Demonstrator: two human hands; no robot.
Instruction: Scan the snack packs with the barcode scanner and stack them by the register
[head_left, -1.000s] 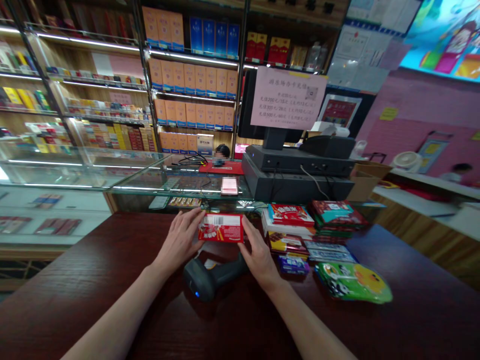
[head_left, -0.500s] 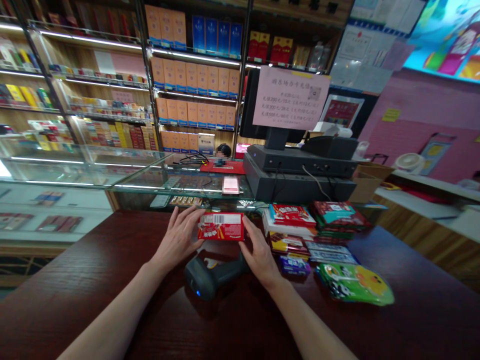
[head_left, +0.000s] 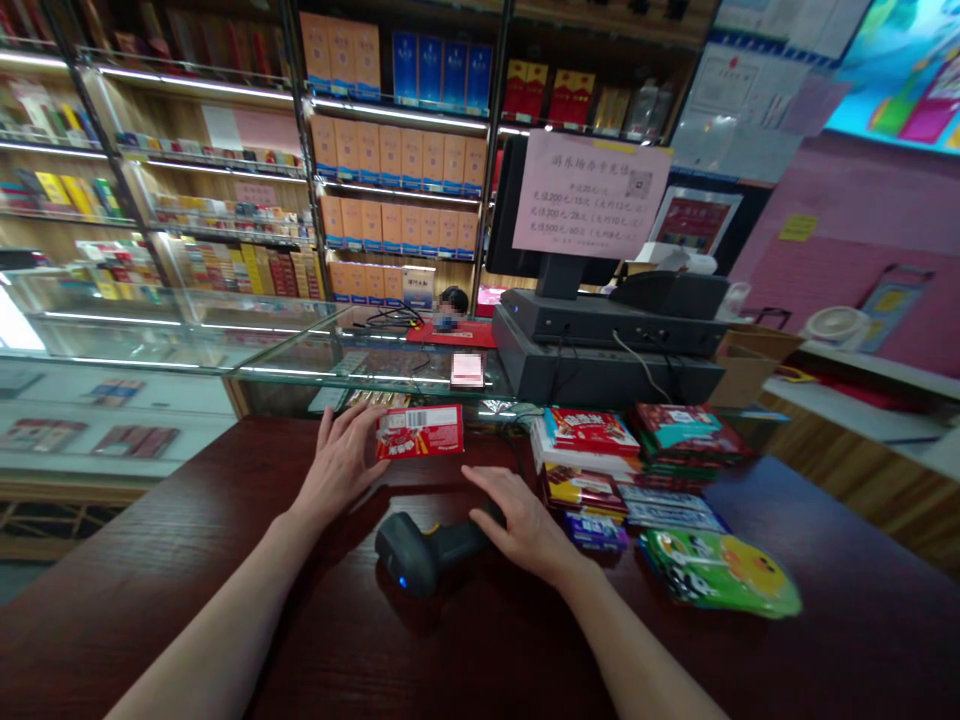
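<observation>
My left hand [head_left: 341,460] grips the left end of a small red snack box [head_left: 420,432], whose barcode side faces me above the dark wooden counter. Apart from the box, my right hand [head_left: 517,515] hovers at the handle end of a black barcode scanner [head_left: 427,550] with its fingers stretched out. The scanner lies on the counter with a blue light on its head; its handle end is partly hidden by my right hand, so I cannot tell whether they touch.
Right of my hands sit stacked red boxes [head_left: 592,430], chocolate packs [head_left: 581,490], a purple pack [head_left: 596,530] and a green panda pouch [head_left: 720,572]. Behind them stands a cash register [head_left: 611,340]. A glass display case [head_left: 360,375] borders the counter's far edge. Someone's head shows beyond it.
My right hand has let go of the red box and moved down toward the scanner's handle. My left hand has shifted the box slightly left and up.
</observation>
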